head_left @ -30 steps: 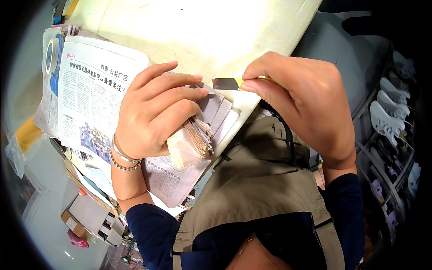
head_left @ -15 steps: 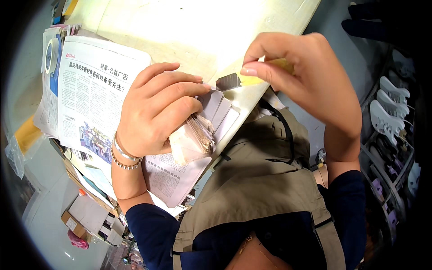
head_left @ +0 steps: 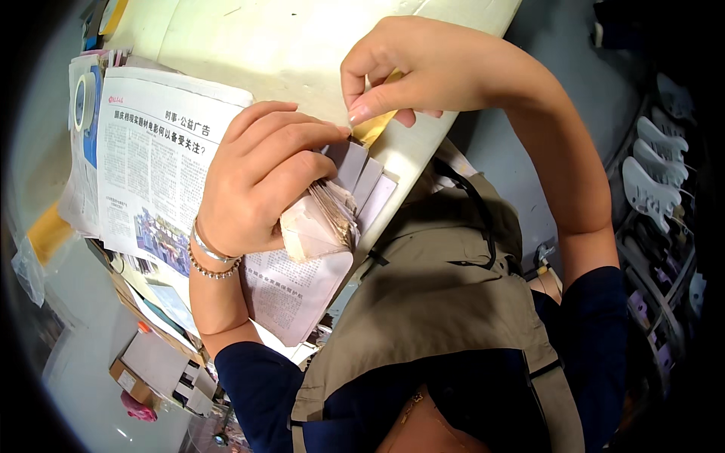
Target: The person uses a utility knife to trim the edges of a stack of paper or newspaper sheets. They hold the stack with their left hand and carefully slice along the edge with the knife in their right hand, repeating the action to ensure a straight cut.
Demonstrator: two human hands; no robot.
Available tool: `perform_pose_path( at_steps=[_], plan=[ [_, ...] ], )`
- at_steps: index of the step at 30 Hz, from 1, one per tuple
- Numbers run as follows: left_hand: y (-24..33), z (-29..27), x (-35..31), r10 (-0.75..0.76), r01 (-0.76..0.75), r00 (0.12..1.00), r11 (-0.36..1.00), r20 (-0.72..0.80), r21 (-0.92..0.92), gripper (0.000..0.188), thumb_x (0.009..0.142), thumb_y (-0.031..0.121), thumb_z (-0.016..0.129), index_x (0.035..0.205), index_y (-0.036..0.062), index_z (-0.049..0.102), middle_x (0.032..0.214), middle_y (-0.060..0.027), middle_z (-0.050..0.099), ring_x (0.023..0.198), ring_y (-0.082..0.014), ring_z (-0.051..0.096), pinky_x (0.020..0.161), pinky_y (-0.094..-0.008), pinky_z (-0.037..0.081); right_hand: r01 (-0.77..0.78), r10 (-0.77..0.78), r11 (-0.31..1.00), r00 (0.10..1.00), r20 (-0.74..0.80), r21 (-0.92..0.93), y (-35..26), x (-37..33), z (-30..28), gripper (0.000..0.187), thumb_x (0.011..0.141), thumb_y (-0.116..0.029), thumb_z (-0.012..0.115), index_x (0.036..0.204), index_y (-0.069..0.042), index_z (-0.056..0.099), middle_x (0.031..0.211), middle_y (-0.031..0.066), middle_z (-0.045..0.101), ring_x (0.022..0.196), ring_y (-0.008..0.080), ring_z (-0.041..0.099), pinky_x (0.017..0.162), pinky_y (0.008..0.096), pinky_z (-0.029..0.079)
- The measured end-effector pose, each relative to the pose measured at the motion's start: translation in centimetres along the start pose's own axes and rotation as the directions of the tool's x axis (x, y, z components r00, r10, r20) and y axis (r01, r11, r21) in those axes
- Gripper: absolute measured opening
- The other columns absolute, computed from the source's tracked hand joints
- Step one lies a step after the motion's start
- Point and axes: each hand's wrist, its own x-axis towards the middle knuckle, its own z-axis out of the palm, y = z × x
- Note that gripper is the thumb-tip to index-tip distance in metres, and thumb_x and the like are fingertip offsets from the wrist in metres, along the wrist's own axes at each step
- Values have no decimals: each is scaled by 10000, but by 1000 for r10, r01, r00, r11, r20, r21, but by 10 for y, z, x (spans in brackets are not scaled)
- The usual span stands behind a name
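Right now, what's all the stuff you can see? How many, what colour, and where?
Tabletop: one, cream, top
Newspaper: at least one, whitish, left
Tape roll: one, whitish, left
Cardboard box: one, brown, lower left
Crumpled item: one, pink, lower left
Curvy pieces: several, white, right
Apron: one, olive-brown, centre
Paper bundle: one, tan, centre
Flat strips: several, grey, centre
Thin piece: one, yellow, upper centre
Bracelets: two, silvery, left wrist
Sleeves: two, navy, bottom
Left grip: one, bare, over paper bundle
Right grip: one, bare, pinching thin piece
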Motion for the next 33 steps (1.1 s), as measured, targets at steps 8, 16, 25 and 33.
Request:
perform_pose_path(
  at_steps=[8,16,25,33],
  plan=[
    [-1,3,1,-2,1,999,1000,-45,-22,267,635,199,739,799,69,573,1031,-77,709,901,-296,637,823,-410,481,6,-10,997,999,-53,-73,1,-16,-2,202,863,-229,681,892,-31,706,602,61,619,465,112,499,450,260,376],
    [-7,6,-2,29,-35,997,995,-70,-91,305,615,227,761,812,74,586,920,-66,691,846,-284,628,798,-384,472,-7,8,1000,998,-63,27,-3,-22,32,181,911,-197,660,880,-19,676,701,34,647,551,80,567,432,217,413],
    [-34,15,-13,-104,-26,979,791,-176,-612,389,926,364,594,687,59,566,722,-89,571,733,-204,483,682,-330,396,-60,76,979,994,-78,196,-22,-35,95,175,900,-177,665,910,-2,681,660,50,631,477,84,517,437,232,414],
    [-67,21,-19,-140,-171,959,409,-248,-896,337,908,329,689,703,75,604,729,-74,595,766,-187,552,690,-293,465,-33,43,967,998,-36,254,-41,-32,184,151,887,-141,660,905,3,701,639,113,668,495,190,630,528,329,510]
  ],
)
